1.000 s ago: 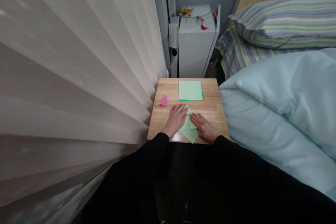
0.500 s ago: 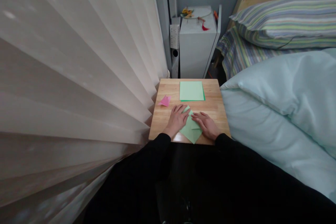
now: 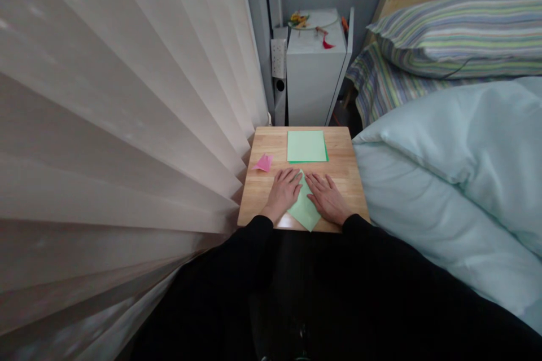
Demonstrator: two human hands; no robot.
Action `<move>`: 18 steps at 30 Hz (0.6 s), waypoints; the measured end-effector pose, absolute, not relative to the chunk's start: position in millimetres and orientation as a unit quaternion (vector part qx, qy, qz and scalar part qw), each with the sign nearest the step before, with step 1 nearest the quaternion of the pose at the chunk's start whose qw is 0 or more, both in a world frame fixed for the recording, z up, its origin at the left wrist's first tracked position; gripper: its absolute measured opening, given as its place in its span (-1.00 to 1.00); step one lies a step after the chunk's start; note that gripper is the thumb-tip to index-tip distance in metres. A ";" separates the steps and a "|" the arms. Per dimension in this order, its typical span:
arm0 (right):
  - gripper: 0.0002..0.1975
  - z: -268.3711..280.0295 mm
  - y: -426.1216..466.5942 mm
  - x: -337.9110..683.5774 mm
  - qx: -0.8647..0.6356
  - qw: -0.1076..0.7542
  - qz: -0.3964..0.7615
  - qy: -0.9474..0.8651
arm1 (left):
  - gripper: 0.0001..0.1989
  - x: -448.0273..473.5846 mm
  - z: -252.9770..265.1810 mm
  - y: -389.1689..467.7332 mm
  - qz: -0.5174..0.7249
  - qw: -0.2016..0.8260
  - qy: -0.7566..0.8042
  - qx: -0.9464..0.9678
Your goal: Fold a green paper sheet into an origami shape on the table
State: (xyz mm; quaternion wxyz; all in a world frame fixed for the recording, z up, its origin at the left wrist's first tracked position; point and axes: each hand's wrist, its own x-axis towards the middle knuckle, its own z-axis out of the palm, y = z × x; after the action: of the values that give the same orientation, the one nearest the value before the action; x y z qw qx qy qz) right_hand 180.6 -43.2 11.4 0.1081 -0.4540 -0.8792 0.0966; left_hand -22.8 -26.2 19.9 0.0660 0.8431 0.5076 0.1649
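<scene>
A light green sheet of origami paper (image 3: pixel 304 210), folded into a kite-like shape, lies on the small wooden table (image 3: pixel 347 177) with one point toward me. My left hand (image 3: pixel 284 192) rests flat on its left edge, fingers stretched out. On the right edge, my right hand (image 3: pixel 328 194) lies with its fingers extended and spread near the far tip. Both hands cover parts of the paper's sides. A folded pink paper piece (image 3: pixel 264 163) sits to the left, beyond my left hand. Farther back is a stack of square green paper (image 3: pixel 307 146).
A pleated curtain (image 3: pixel 169 124) hangs along the table's left side. The bed with a pale blue quilt (image 3: pixel 423 192) and a striped pillow (image 3: pixel 457 36) adjoins the right. Behind the table stands a white cabinet (image 3: pixel 313 87) with small ornaments on top.
My right hand has moved up along the paper's right edge toward the far tip, its fingers now straighter. The small flap at the right is now hidden or pressed down. My left hand stays put.
</scene>
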 end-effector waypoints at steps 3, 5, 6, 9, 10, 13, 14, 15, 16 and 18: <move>-0.45 12.2 -42.4 180.2 -0.447 0.105 0.090 -0.883 | -0.60 -22.6 19.7 -26.1 0.166 0.065 0.508 0.843; -0.45 12.9 -41.8 180.8 -0.440 0.108 0.089 -0.887 | -0.59 -22.9 19.8 -26.0 0.165 0.063 0.508 0.843; -0.45 13.5 -41.6 181.3 -0.437 0.108 0.089 -0.888 | -0.59 -23.2 19.9 -26.0 0.164 0.062 0.508 0.844; -0.45 15.6 -41.2 183.0 -0.429 0.104 0.091 -0.892 | -0.58 -23.9 20.6 -25.3 0.160 0.061 0.506 0.845; -0.45 16.2 -41.1 183.6 -0.427 0.103 0.092 -0.893 | -0.57 -24.1 20.9 -25.0 0.158 0.062 0.506 0.846; -0.43 16.8 -40.9 184.9 -0.423 0.105 0.094 -0.895 | -0.56 -23.8 22.6 -24.5 0.149 0.063 0.507 0.846; -0.42 16.7 -40.7 185.2 -0.422 0.106 0.095 -0.895 | -0.56 -23.5 23.3 -24.7 0.146 0.063 0.508 0.846; -0.42 16.6 -40.5 185.6 -0.421 0.107 0.096 -0.896 | -0.56 -23.2 24.1 -25.1 0.142 0.062 0.509 0.846; -0.41 16.6 -40.3 186.0 -0.421 0.106 0.097 -0.896 | -0.55 -23.0 24.9 -25.8 0.138 0.061 0.510 0.847; -0.41 17.0 -39.7 186.8 -0.419 0.103 0.101 -0.896 | -0.53 -22.7 26.7 -28.0 0.129 0.057 0.509 0.849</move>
State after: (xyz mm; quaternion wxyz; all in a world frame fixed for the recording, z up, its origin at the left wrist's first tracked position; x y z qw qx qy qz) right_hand 186.8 -39.7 17.0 0.1033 -0.4194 -0.8962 0.1010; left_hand -22.7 -28.0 26.7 0.0565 0.8488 0.5094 0.1294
